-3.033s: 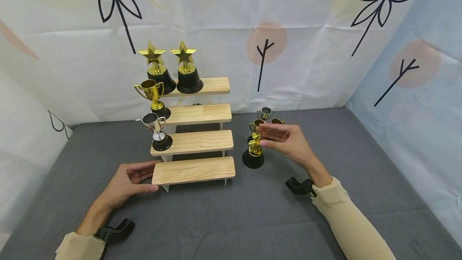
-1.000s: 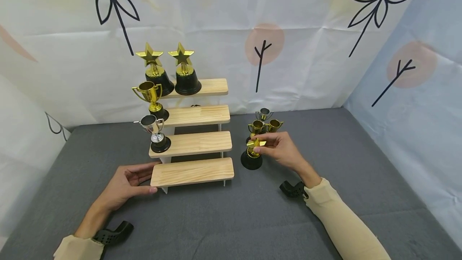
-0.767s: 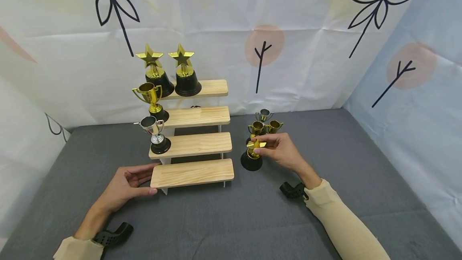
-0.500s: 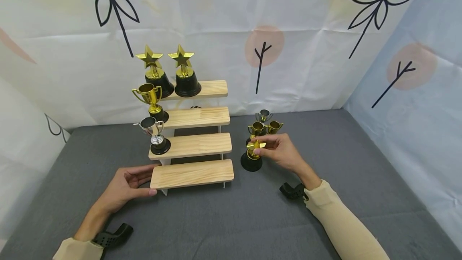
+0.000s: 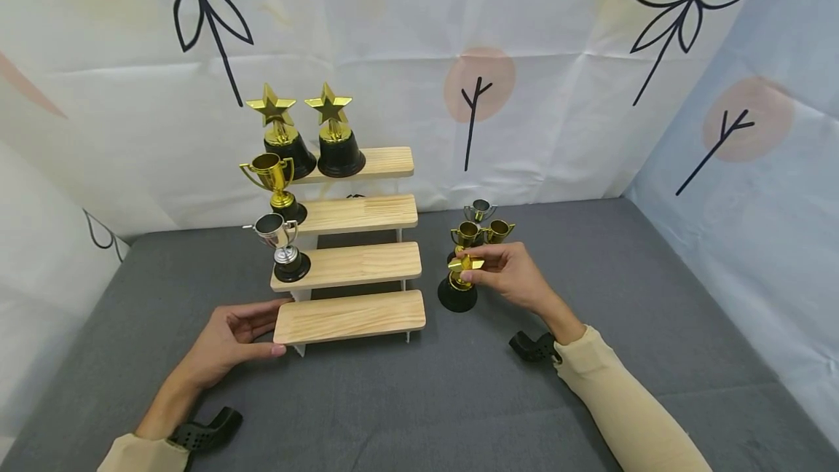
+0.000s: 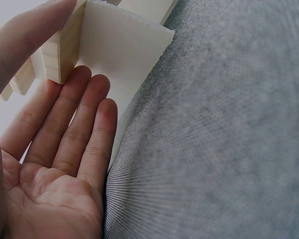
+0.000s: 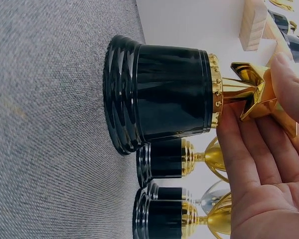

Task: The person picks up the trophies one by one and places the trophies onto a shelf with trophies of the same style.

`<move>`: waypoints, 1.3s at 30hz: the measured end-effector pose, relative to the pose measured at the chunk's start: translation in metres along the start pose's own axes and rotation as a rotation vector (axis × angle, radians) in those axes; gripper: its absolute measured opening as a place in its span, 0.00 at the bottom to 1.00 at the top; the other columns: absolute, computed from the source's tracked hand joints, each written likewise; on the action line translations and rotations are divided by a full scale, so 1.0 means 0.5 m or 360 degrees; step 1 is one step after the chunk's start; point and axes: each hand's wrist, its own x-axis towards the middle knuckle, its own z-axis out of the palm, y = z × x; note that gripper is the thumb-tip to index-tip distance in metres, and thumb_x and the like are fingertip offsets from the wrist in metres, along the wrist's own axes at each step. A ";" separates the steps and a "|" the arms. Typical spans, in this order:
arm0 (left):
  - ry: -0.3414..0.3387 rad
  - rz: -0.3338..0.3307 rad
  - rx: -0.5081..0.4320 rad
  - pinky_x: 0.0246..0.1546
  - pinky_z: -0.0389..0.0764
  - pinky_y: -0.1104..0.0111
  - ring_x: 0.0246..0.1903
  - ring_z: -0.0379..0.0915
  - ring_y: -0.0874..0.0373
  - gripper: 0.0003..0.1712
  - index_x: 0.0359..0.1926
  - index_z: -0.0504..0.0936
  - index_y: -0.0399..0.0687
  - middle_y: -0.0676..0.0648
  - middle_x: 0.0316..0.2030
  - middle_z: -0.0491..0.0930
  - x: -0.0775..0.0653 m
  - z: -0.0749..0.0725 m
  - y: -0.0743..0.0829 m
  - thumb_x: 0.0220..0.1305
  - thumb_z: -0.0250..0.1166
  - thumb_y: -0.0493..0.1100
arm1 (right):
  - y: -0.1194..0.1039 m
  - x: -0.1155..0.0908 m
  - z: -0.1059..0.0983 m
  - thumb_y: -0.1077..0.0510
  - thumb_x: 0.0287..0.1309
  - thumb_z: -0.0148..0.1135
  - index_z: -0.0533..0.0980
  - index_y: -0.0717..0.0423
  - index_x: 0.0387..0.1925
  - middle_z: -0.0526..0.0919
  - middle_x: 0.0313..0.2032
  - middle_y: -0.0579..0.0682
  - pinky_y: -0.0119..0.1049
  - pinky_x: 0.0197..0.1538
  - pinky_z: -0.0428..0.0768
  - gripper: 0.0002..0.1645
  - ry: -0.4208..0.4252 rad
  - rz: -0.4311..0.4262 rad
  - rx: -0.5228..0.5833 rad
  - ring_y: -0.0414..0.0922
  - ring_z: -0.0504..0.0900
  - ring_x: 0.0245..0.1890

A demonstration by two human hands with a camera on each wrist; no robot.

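At the left end of a wooden tiered display stand (image 5: 350,315), my left hand (image 5: 226,337) holds the lowest step, thumb at its front corner and fingers behind. The left wrist view shows those fingers (image 6: 72,134) nearly straight against the wood and the pale side support. My right hand (image 5: 514,275) pinches the gold star of a star trophy (image 5: 457,297) between thumb and fingers. That trophy stands upright on the grey cloth, right of the stand. Close up in the right wrist view, its black base (image 7: 169,89) is fully visible.
Behind the held trophy stand two gold cups (image 5: 499,230) and a silver cup (image 5: 481,208). On the stand, two star trophies (image 5: 339,151) occupy the top step, a gold cup (image 5: 269,170) the second and a silver cup (image 5: 286,250) the third, all toward the left.
Three seconds ago my right hand was beside the star trophy with fingers extended; it has since moved slightly left and taken hold of the star. The left hand keeps its place on the stand.
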 end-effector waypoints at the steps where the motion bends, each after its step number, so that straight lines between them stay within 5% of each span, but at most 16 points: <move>1: 0.0000 -0.0005 0.0003 0.55 0.82 0.69 0.56 0.80 0.60 0.38 0.63 0.66 0.13 0.55 0.58 0.81 0.000 0.000 -0.001 0.51 0.70 0.17 | 0.000 0.000 0.000 0.72 0.57 0.70 0.81 0.72 0.52 0.85 0.50 0.65 0.37 0.41 0.89 0.20 0.0001 0.0001 0.0003 0.43 0.89 0.40; 17: -0.0005 -0.0003 0.0005 0.55 0.82 0.69 0.56 0.80 0.60 0.37 0.63 0.66 0.13 0.55 0.58 0.81 0.001 0.004 0.005 0.52 0.70 0.18 | -0.005 -0.002 0.003 0.72 0.55 0.72 0.82 0.72 0.51 0.85 0.49 0.65 0.35 0.43 0.88 0.20 0.0068 -0.0003 -0.0028 0.42 0.89 0.41; 39: 0.0020 -0.0040 0.0007 0.55 0.82 0.69 0.56 0.80 0.60 0.38 0.63 0.67 0.13 0.55 0.57 0.81 0.000 0.001 -0.003 0.50 0.71 0.19 | -0.066 -0.009 -0.009 0.72 0.53 0.73 0.83 0.70 0.51 0.86 0.48 0.65 0.34 0.42 0.88 0.21 0.0223 -0.0137 -0.0076 0.42 0.88 0.39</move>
